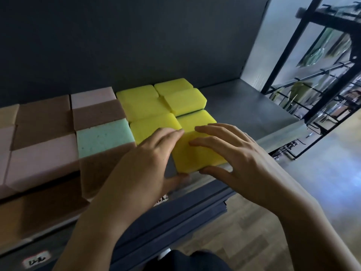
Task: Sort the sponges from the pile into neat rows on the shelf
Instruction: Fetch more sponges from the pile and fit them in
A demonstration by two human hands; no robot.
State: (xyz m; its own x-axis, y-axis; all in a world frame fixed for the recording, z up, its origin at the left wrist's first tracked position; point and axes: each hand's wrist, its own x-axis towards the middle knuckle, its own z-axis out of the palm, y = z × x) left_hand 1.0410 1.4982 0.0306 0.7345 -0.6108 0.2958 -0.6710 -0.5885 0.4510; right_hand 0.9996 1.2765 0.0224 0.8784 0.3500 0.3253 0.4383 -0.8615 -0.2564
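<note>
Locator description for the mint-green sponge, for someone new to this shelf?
On the grey shelf, find the yellow sponges. Left of them lies a brown-and-pink block; the mint-green sponge sits at its right edge, against the yellow ones. It is the only green sponge.

The front yellow sponge point(197, 153) lies flat at the shelf's point(254, 110) front edge, slightly askew. My left hand point(144, 159) and right hand point(230, 157) rest their fingers on its top, with my thumbs against its front side. Behind it, more yellow sponges point(144, 104) sit in two close rows reaching the back wall, one riding higher than its neighbours. To the left, a mint sponge point(104, 135) and pink and brown sponges point(45, 122) are packed edge to edge.
</note>
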